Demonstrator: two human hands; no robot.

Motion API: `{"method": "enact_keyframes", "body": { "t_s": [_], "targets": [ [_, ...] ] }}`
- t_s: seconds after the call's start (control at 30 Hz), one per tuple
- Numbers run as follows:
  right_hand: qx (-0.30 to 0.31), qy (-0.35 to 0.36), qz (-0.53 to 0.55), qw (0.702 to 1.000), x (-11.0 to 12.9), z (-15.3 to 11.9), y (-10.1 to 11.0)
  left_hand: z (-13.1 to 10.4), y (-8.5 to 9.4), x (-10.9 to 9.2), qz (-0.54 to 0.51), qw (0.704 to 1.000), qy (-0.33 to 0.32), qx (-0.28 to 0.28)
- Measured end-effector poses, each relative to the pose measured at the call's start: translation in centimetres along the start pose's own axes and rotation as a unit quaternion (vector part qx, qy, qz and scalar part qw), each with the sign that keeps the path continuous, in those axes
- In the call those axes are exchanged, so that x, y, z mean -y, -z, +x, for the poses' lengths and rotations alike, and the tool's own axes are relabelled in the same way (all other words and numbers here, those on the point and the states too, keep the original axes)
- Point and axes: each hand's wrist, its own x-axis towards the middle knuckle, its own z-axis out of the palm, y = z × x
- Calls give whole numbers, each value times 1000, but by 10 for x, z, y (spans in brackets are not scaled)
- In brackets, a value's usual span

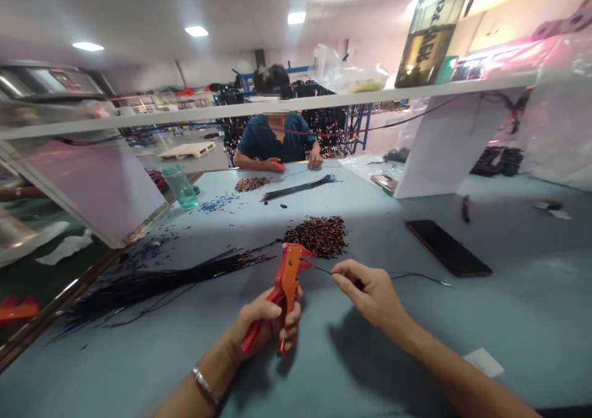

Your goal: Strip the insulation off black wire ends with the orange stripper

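My left hand (271,322) is wrapped round the handles of a red and orange wire stripper (290,273), held upright with its jaws at the top. Between thumb and fingers, my right hand (370,288) pinches a thin dark wire (419,275). One end of the wire points left toward the jaws with a small gap between them; the other trails right over the table. Behind the stripper lies a heap of small dark and copper-coloured pieces (319,236). A long bundle of black wires (171,283) rests to the left.
On the blue table (333,362) a dark phone (448,247) lies at the right. A white shelf (208,114) spans the table, with a bottle (423,48) on it. A person (277,137) sits opposite, near another wire bundle (300,188). A green cup (181,188) stands back left.
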Motion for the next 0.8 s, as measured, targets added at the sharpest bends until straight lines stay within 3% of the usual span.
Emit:
{"method": "enact_keyframes", "body": {
  "t_s": [0.33, 0.6, 0.8],
  "targets": [
    [23, 16, 4, 1000, -2, -3, 1, 4, -9, -2, -20, 998, -21, -51],
    [24, 24, -7, 999, 4, -4, -4, 4, -10, 2, -43, 997, -19, -56],
    [0, 47, -15, 999, 3, -5, -5, 3, -12, 4, 33, 998, 5, -60]
  ]
}}
